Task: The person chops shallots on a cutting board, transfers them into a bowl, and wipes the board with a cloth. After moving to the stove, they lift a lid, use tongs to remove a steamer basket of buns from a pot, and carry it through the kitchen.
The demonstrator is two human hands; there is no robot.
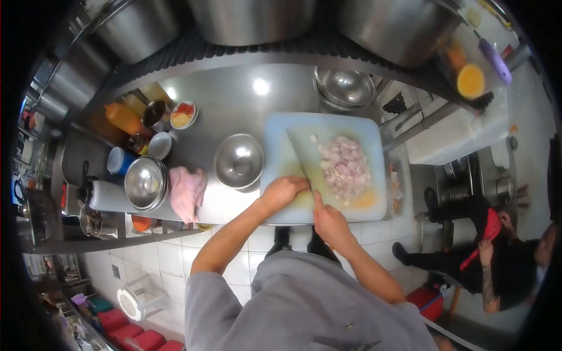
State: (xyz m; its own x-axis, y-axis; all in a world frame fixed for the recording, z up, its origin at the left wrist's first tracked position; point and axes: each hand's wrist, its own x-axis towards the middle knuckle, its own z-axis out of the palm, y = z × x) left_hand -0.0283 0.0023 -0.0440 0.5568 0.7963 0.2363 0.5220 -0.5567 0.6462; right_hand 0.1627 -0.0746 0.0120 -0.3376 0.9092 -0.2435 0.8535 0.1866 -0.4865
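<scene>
My right hand (331, 225) is closed around the handle of a kitchen knife (300, 155). Its long blade points away from me over a pale blue cutting board (281, 126). Just left of the blade, my left hand (285, 193) rests on the board with its fingers curled; whatever lies under them is hidden. To the right of the knife is a pile of pinkish-white cut pieces (345, 167), which look like shallots, with a small loose piece (313, 138) apart from it. Beyond the board's left edge stands a steel bowl (239, 161).
A raw plucked bird (186, 193) lies beside stacked steel bowls (145, 182) on the left. At the back right are colanders (344, 86). Large pots (252, 20) line the shelf above the counter. A seated person (497, 251) is at the right, holding a red cloth.
</scene>
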